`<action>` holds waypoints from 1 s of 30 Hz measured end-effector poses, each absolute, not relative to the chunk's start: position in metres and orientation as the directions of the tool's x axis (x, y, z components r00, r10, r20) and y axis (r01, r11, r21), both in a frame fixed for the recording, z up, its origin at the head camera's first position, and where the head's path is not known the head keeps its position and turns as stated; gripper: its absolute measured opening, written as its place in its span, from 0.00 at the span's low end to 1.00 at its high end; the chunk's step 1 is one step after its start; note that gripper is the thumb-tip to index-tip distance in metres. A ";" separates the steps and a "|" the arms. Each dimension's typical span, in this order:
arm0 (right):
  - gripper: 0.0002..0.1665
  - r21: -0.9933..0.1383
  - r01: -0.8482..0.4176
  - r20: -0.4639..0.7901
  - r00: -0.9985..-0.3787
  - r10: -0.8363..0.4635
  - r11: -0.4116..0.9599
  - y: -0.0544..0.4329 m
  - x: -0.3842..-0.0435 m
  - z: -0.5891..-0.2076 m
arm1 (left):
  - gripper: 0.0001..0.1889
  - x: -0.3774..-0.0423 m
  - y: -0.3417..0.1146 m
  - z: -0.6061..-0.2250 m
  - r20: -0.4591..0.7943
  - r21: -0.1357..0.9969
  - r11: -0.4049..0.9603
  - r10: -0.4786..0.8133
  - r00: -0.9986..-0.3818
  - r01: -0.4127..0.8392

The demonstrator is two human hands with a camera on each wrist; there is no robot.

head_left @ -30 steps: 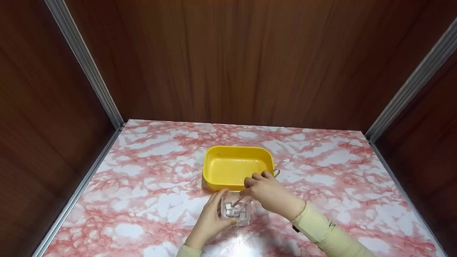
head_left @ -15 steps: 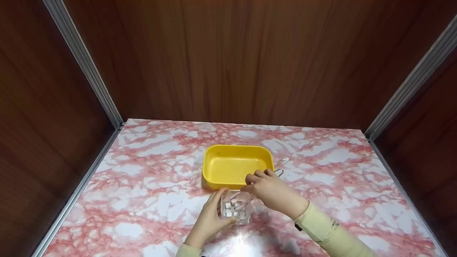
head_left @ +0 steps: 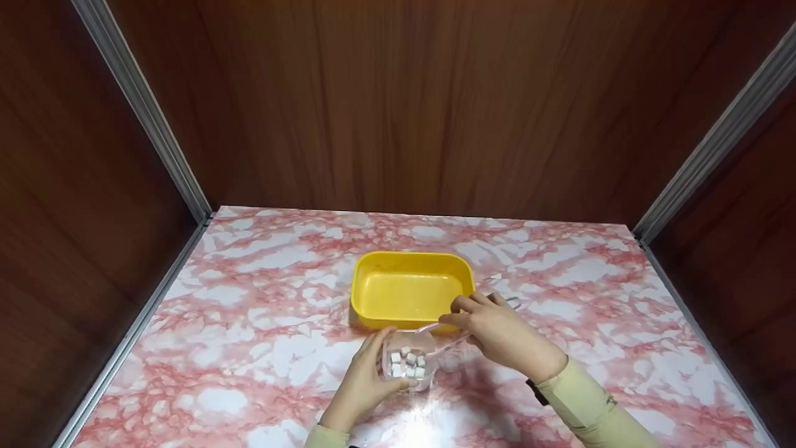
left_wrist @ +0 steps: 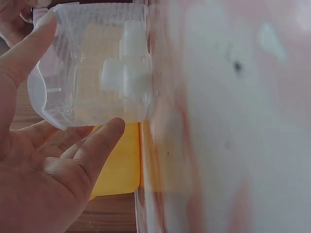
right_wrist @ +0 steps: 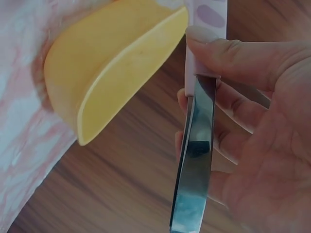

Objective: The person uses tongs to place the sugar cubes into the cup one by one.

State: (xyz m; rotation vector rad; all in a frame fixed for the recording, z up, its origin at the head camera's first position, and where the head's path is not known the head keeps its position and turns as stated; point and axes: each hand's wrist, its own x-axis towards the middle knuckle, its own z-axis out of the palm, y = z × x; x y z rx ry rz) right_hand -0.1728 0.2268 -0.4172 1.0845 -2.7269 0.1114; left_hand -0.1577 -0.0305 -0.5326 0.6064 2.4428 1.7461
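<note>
Several small white cubes (head_left: 410, 364) lie in a clear plastic container (left_wrist: 92, 43) standing on the table. My left hand (head_left: 364, 382) grips this container from the left, thumb on one side and fingers on the other. In my right hand (head_left: 507, 333) is a pair of tongs (right_wrist: 194, 150) with pink ends and a bent metal band, pinched between thumb and fingers. The pink arms of the tongs are spread apart over the container's upper right side. No cube shows between them.
Just beyond the container stands a yellow rectangular tub (head_left: 413, 289), with nothing visible inside. The table (head_left: 261, 348) has a red-and-white marbled top. Brown wood-grain panels (head_left: 398, 112) with metal posts enclose it at the back and sides.
My right hand has moved right, drawing the tongs away from the cubes, and their arms have spread wider. The left hand stays on the container.
</note>
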 end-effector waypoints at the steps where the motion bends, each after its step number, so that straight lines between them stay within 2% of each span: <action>1: 0.27 0.005 -0.681 0.217 -0.714 -0.666 0.732 0.229 -0.172 -0.417 | 0.53 -0.158 -0.031 -0.533 0.166 0.921 0.276 0.358 -0.919 0.274; 16: 0.40 -0.033 -0.595 0.231 -0.787 -0.573 0.803 0.267 -0.154 -0.423 | 0.54 -0.157 -0.030 -0.532 0.170 0.923 0.273 0.345 -0.923 0.272; 30: 0.39 -0.133 -0.495 0.173 -0.865 -0.471 0.859 0.300 -0.142 -0.449 | 0.54 -0.157 -0.030 -0.533 0.162 0.923 0.276 0.350 -0.923 0.266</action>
